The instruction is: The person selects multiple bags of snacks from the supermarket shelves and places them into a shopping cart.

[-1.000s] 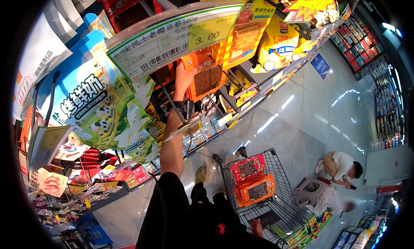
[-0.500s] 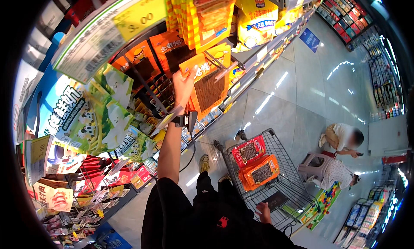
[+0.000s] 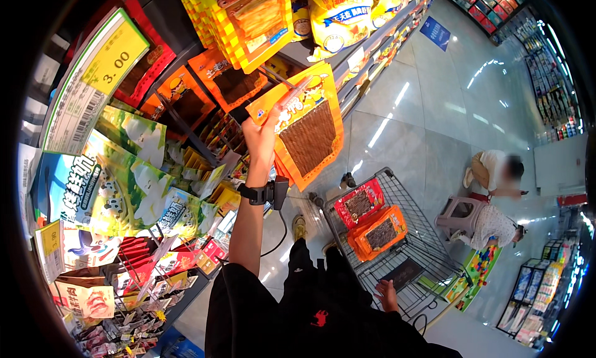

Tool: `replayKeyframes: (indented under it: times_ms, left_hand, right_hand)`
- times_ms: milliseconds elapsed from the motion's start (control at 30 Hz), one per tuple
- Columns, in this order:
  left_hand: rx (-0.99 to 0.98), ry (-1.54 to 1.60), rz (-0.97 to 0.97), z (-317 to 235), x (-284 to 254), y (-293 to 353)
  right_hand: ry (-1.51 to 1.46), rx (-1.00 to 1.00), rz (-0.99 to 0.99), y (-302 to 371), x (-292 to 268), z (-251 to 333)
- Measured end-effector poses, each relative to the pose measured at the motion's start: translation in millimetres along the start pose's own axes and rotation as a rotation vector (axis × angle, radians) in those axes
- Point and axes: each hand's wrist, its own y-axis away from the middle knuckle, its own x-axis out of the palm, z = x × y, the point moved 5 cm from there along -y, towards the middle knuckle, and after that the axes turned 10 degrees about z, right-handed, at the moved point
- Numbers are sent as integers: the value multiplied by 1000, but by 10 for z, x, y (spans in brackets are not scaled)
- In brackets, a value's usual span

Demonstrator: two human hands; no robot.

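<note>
My left hand [image 3: 261, 138] is closed on the left edge of some orange snack packets [image 3: 308, 144] with a clear window showing dark brown strips. They are at the shelf's front, by a hanging hook that ends in a clear tag. A black strap with a small device [image 3: 264, 193] circles my left wrist. My right hand [image 3: 387, 295] is held beside the shopping cart [image 3: 428, 268], palm partly up and fingers apart, with nothing in it. In the cart lie several more orange packets [image 3: 380, 234] and a red packet [image 3: 358, 203].
Shelves with hanging snack bags [image 3: 245, 23] and price tags [image 3: 93, 79] line the left. On the right, two people [image 3: 496, 172] are low down by a grey stool [image 3: 458, 214] and a table with colourful blocks [image 3: 479, 270]. Grey tiled floor [image 3: 403, 128] runs between the shelves.
My left hand has brought the orange packets slightly outward from the shelf, and they face me more squarely. The view has shifted a little. My right hand stays beside the cart.
</note>
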Motion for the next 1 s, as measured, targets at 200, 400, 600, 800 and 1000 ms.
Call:
replayKeyframes:
  times_ms: [200,400,600,800,1000]
  left_hand:
    - [-45,-48,73,264,54,99]
    - [-113,-23,187,488,236,381]
    - [-219,-29,331,521,562,666]
    - [-170,-377,402,206,745,1131]
    - [-345,-265,692,6,1575,1857]
  right_hand:
    - [-14,-3,11,-24,-12,-5]
    - [-68,-25,6,-15,113,133]
    - [-127,-295,-54,9,374,930]
    - [383,-703,151,256,1199,2807]
    - [402,-974,263,371,1010,3082]
